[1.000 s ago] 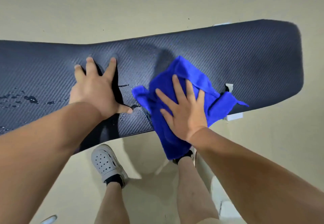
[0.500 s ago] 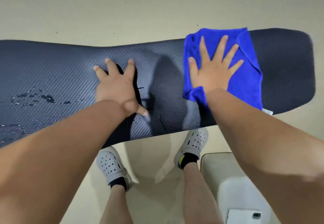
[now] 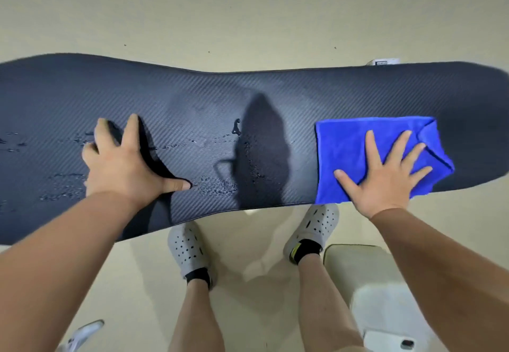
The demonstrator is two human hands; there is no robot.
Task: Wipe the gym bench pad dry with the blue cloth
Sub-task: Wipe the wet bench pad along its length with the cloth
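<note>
Dark carbon-weave gym bench pad (image 3: 275,95), water beads mid-surface; right hand (image 3: 381,178) fingers splayed flat on folded blue cloth (image 3: 347,147); left hand (image 3: 124,164) spread, gripping nothing.

There is just one camera, worn on the person's head. It looks straight down from close above at the long dark woven-pattern bench pad (image 3: 275,98), which runs from the left edge to the right.

Even, bright overhead light falls on a dark bench pad (image 3: 275,95), casting a soft head-shaped shadow (image 3: 264,147) at centre. Wide-angle distortion bows the pad toward 3 and 9 o'clock; slight motion blur softens the left hand (image 3: 124,164).
</note>
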